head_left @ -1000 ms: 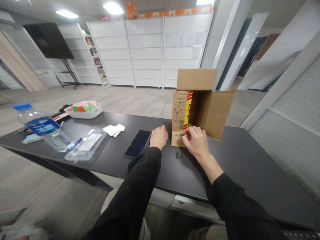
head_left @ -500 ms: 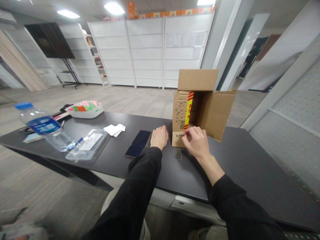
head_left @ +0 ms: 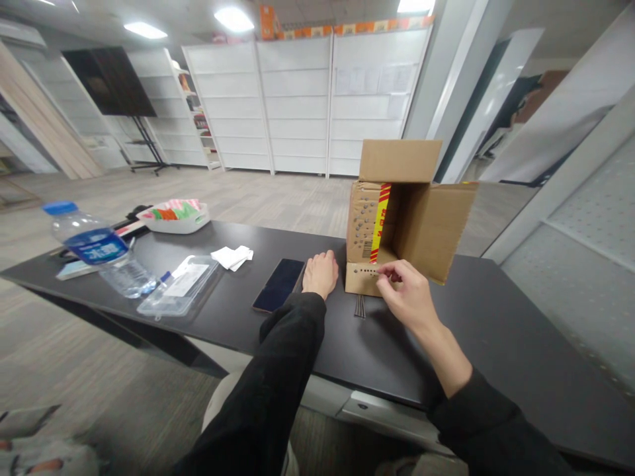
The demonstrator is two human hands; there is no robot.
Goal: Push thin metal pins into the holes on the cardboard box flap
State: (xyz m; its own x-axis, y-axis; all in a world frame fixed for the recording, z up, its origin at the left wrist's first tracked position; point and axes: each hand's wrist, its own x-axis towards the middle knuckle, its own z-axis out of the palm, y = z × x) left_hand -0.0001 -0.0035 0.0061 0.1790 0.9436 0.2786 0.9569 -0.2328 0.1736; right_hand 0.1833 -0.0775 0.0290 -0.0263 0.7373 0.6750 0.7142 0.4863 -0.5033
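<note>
A cardboard box stands with its flaps spread and its opening toward me. Grey round heads dot its left panel, and the low front flap has a row of small dark holes. My right hand is at that flap, thumb and forefinger pinched together; whatever sits between them is too small to make out. On the table before the flap lie several thin metal nails. My left hand rests on the tabletop left of the box, fingers lying forward, beside a dark phone.
Left of the phone are folded white tissue and a clear plastic case. A water bottle leans over the case's left side. Behind stands a white tray with colourful packets. The dark table extends right toward a partition.
My right hand has shifted slightly right along the front flap, uncovering more of the hole row. The left hand stays put beside the phone. The whole view has shifted a little.
</note>
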